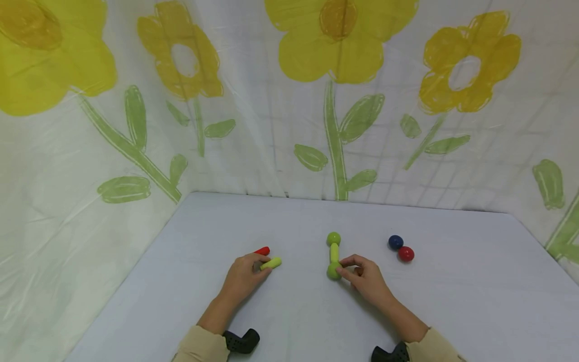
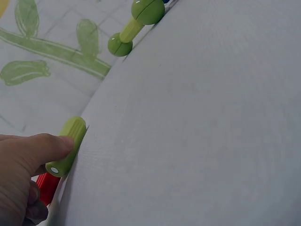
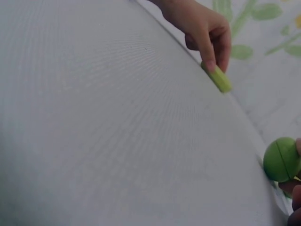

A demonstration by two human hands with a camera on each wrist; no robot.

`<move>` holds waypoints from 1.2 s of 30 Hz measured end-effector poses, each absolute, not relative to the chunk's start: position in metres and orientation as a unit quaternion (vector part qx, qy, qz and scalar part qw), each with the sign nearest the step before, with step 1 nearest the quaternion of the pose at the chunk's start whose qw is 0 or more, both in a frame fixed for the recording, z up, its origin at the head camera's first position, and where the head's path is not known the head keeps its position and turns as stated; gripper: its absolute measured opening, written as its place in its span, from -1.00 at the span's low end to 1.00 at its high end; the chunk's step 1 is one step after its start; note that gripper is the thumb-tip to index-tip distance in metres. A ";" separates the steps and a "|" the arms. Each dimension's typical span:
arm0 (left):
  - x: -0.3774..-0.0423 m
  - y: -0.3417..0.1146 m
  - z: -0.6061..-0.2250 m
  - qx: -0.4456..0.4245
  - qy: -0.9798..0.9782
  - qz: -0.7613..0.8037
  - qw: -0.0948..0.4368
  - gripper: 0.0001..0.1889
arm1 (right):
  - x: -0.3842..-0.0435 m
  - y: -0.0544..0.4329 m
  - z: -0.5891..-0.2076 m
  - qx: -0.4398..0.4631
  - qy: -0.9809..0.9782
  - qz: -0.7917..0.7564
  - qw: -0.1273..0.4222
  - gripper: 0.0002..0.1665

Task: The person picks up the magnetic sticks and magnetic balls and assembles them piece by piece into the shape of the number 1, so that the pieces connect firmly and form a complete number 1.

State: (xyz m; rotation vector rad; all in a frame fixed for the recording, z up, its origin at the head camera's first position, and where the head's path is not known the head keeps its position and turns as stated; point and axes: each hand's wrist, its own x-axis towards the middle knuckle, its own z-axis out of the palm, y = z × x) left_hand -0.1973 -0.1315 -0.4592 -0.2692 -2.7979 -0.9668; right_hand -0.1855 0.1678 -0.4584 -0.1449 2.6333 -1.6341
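Note:
My left hand (image 1: pixel 245 275) pinches a short yellow-green ribbed rod (image 2: pixel 72 143) between thumb and fingers, close over the table. Just beyond that hand lies a red rod (image 1: pixel 263 250), partly hidden behind the fingers. To the right is a dumbbell-like piece: a yellow-green rod (image 1: pixel 334 252) with a green ball (image 1: pixel 333 238) at its far end and another green ball (image 1: pixel 333 271) at its near end. My right hand (image 1: pixel 368 281) grips the near ball from its right side, thumb and fingertips on it. In the right wrist view this ball (image 3: pixel 281 159) shows a seam line.
A dark blue ball (image 1: pixel 395 242) and a red ball (image 1: pixel 406 254) sit side by side on the white table (image 1: pixel 289 322), right of the right hand. Behind the table hangs a white curtain (image 1: pixel 253 151) printed with yellow flowers. Black wrist mounts (image 1: pixel 243 342) are at both sleeves.

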 end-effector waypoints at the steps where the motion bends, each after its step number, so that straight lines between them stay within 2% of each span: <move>1: -0.197 -0.131 -0.459 -0.090 -0.938 -0.325 0.083 -0.79 | -0.186 0.168 -0.458 -0.042 0.849 -0.527 0.019 -0.69; 11: -0.195 -0.126 -0.456 -0.082 -0.945 -0.308 0.076 -0.79 | -0.187 0.168 -0.458 -0.012 0.850 -0.526 0.021 -0.65; 25: -0.192 -0.107 -0.434 -0.025 -0.965 -0.257 0.043 -0.75 | -0.197 0.164 -0.459 -0.024 0.851 -0.524 0.022 -0.69; 36: -0.194 -0.100 -0.432 -0.018 -0.969 -0.243 0.031 -0.77 | -0.204 0.167 -0.459 -0.020 0.850 -0.527 0.021 -0.70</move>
